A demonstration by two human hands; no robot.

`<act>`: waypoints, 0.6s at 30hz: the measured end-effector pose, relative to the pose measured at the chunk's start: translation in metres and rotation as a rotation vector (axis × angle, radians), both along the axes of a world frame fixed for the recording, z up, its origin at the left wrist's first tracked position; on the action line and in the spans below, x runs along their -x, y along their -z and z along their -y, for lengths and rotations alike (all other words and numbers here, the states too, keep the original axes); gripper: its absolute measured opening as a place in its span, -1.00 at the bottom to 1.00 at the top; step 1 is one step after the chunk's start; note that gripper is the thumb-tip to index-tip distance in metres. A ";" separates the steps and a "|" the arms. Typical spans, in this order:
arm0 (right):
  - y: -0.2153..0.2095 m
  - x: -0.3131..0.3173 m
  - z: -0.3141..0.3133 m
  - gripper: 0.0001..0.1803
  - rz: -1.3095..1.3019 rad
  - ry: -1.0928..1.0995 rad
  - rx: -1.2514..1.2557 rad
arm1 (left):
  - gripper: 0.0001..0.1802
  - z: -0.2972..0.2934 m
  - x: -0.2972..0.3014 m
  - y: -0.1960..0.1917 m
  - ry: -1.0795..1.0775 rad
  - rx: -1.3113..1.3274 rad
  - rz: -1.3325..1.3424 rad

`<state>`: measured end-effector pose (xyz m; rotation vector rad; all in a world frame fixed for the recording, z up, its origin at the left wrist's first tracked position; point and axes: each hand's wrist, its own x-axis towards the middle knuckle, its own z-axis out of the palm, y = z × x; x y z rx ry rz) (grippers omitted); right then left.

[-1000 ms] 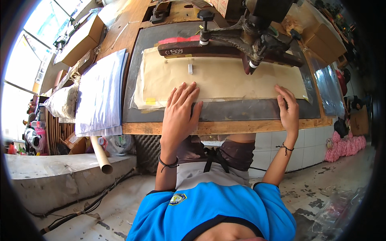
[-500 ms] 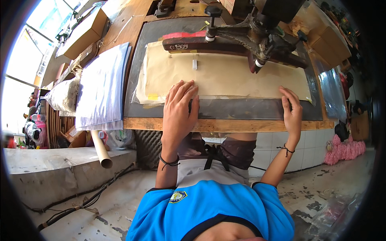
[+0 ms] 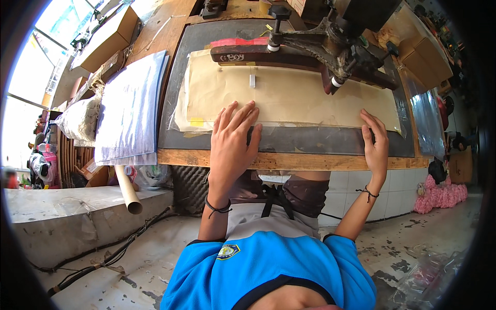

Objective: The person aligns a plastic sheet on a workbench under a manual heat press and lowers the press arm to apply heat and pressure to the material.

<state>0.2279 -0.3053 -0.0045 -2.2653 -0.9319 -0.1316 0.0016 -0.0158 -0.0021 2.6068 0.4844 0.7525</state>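
A long tan sheet (image 3: 305, 101) lies across the dark grey work mat (image 3: 289, 139), its near edge along the front of the bench. My left hand (image 3: 233, 135) rests palm down over that near edge, fingers spread on the sheet and thumb apart. At the sheet's right part, my right hand (image 3: 375, 137) touches it with loosely bent fingers, nothing visibly held. Between the hands and the press bar, a small white tab (image 3: 252, 81) sits on the sheet. A dark bar (image 3: 289, 59) under a black metal press (image 3: 333, 44) spans the sheet's far side.
Clear plastic sheets (image 3: 132, 111) are stacked at the left of the bench, with more plastic (image 3: 428, 121) at the right edge. Cardboard boxes (image 3: 106, 41) stand behind. A cardboard tube (image 3: 129, 194) pokes out below left. Pink bundles (image 3: 439, 194) lie on the right.
My left hand's fingers have spread slightly and shifted a little right and up on the sheet. The right hand stays nearly in place.
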 end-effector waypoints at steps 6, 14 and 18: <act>0.000 0.001 0.000 -0.56 0.023 -0.012 -0.003 | -0.66 0.003 0.000 -0.001 -0.038 0.000 0.000; 0.002 0.000 0.000 -0.59 0.004 -0.007 -0.038 | -0.70 0.002 0.001 0.000 -0.036 0.044 0.026; 0.002 0.000 0.000 -0.60 0.006 -0.006 -0.035 | -0.69 0.002 0.002 0.000 -0.040 0.047 0.022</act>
